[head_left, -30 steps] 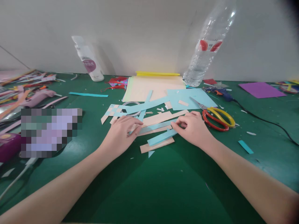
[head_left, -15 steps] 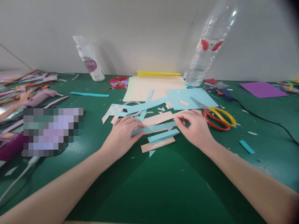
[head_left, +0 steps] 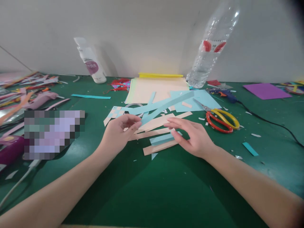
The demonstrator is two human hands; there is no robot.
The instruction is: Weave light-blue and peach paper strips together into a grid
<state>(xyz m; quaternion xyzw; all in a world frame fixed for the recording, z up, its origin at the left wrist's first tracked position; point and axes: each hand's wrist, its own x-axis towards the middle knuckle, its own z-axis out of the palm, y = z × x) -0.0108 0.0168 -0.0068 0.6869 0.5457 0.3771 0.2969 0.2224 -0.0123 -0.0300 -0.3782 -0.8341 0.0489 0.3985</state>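
I see my left hand (head_left: 118,133) pinching 1 blue strip (head_left: 166,106) by its near end — my right hand (head_left: 192,136) open, flat over peach strips (head_left: 156,123) beside it.

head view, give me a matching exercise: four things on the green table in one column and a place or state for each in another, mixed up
Things:
1. long blue strip
2. scissors
3. water bottle
4. purple sheet

Places or states:
A. far right of the table
B. pinched at one end by the left hand
C. lying right of the right hand
D. standing by the wall

Pairs: 1-B, 2-C, 3-D, 4-A
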